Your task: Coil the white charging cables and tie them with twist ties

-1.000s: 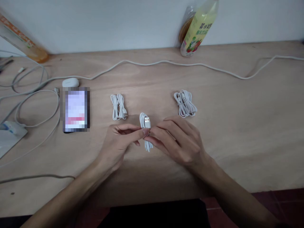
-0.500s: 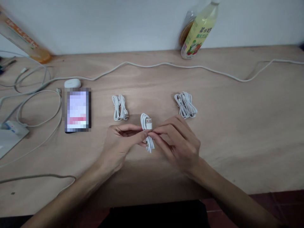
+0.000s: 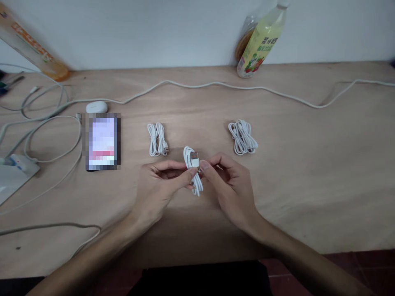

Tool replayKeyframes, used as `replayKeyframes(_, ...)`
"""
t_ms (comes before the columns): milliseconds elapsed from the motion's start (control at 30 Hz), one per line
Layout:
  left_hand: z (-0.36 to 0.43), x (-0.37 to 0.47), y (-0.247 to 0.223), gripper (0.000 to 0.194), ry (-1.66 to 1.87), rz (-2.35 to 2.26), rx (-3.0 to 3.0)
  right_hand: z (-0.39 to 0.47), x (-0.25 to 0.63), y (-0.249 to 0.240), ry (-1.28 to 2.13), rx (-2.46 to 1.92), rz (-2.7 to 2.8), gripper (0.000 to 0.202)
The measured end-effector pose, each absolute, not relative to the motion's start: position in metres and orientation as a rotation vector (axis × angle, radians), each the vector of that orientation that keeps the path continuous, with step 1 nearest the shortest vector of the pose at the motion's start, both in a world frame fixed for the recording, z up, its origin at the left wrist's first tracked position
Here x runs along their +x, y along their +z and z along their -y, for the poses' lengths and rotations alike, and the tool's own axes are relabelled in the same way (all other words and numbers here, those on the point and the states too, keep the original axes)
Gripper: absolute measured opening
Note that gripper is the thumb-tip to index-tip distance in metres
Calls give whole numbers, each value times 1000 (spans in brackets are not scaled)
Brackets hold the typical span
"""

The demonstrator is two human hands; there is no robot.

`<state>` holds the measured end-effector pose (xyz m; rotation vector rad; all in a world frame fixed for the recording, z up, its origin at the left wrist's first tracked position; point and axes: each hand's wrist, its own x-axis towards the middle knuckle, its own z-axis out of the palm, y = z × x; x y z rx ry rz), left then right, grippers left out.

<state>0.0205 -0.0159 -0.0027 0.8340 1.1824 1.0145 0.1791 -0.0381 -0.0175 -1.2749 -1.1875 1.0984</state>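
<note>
A coiled white USB cable [image 3: 197,181] is held upright above the table, its USB plug at the top right of the coil. My left hand [image 3: 166,176] pinches the coil's middle between thumb and fingers. My right hand [image 3: 230,181] is closed at the coil's right side, thumb and forefinger pressed together by what looks like a thin tie; its fingertips partly hide this. Behind the hands lie two more white coiled cable bundles, one at the left [image 3: 157,139] and one at the right [image 3: 242,137].
A phone [image 3: 103,142] and a white case [image 3: 96,107] lie at the left, near loose cables and a white power strip [image 3: 18,172]. One long white cable [image 3: 212,84] crosses the table's back. Bottles stand at back left [image 3: 33,45] and back right [image 3: 262,43].
My right hand has shifted its grip: its thumb now points up beside the plug, with the fingers curled behind. My left hand keeps its pinch on the coil.
</note>
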Motion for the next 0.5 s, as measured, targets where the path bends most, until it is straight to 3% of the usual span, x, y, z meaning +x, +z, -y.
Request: replayKeyframes(500,24,24,5,10,997,-1370,1146,29,190,-27,1554,-1242,1010,39)
